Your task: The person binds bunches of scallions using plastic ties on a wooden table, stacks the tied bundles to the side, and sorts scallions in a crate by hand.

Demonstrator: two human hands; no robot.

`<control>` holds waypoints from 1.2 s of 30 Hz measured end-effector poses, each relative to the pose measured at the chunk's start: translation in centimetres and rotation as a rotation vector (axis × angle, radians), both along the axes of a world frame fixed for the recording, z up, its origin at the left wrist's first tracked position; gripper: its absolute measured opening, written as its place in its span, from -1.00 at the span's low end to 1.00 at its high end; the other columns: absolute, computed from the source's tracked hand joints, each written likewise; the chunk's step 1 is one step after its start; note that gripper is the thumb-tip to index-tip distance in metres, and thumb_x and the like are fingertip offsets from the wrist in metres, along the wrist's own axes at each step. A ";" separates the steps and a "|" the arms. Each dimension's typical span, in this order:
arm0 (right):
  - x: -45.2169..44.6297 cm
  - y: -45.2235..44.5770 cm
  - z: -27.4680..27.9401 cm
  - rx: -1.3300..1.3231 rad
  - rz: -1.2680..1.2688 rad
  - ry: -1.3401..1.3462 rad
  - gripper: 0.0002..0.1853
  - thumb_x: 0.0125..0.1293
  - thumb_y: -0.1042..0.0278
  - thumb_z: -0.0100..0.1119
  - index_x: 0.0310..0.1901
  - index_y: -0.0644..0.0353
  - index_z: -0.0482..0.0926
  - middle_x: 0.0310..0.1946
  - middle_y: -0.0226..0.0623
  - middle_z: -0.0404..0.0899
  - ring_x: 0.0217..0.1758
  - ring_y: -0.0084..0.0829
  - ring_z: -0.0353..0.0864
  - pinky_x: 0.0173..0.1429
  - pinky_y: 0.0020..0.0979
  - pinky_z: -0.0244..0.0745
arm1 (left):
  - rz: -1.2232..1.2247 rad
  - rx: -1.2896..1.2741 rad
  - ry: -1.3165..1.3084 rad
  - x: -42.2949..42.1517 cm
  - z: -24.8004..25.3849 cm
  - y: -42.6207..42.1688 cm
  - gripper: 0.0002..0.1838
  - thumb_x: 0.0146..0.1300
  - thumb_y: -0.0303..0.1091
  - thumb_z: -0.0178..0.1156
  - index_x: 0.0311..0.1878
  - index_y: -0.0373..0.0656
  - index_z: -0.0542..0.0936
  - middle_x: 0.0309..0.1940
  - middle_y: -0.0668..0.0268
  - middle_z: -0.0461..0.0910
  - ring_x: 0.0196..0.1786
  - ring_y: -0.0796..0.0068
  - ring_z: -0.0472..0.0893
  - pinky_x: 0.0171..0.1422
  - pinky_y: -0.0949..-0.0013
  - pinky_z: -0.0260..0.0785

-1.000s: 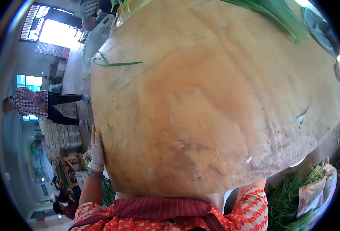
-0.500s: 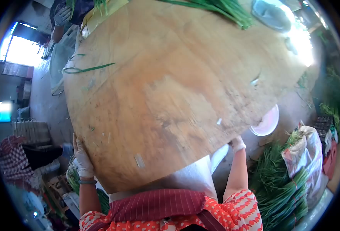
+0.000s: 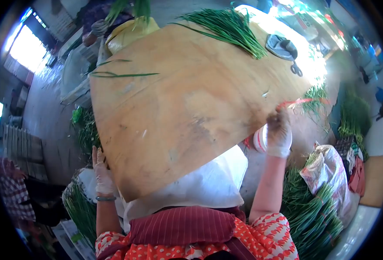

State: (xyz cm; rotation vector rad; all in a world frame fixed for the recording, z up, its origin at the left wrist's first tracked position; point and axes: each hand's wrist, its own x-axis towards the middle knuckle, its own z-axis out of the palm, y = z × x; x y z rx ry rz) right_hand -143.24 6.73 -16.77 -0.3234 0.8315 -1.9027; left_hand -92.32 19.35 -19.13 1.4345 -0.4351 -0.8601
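Note:
My left hand [image 3: 102, 172], in a pale glove, rests against the left edge of the wooden board [image 3: 178, 108] with its fingers stretched out. Over the board's right edge is my right hand [image 3: 279, 132], gloved, its fingers closed on a red strip [image 3: 302, 101]. Below that hand stands a white bucket [image 3: 260, 139]. A bunch of green stalks [image 3: 230, 28] lies at the board's far side, beside a grey cloth item [image 3: 281, 47] and scissors [image 3: 296, 69]. Loose green leaves [image 3: 126, 75] lie at the far left of the board.
Bundled greens [image 3: 312, 212] and a white sack [image 3: 330, 169] lie on the right. More greens [image 3: 81, 212] are at lower left. A co-worker's gloved hand [image 3: 99, 28] shows at upper left by a yellow bag [image 3: 130, 34]. A person in a checked shirt [image 3: 9, 186] is at far left.
My right hand has risen from below the board's edge and now holds the red strip. My left hand stays at the left edge. The view has shifted, showing more of the far side.

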 end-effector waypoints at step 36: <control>43.1 16.7 0.7 -0.894 1.574 0.979 -0.77 0.26 0.39 0.17 -0.08 0.26 0.55 -0.31 -0.34 0.59 -0.27 -0.55 0.52 -0.10 -0.56 0.43 | 0.496 0.488 -0.673 5.2 -6.8 30.2 -0.59 0.22 -0.33 0.19 0.11 -0.28 0.45 -0.13 0.16 0.58 -0.08 0.46 0.53 0.06 0.44 0.34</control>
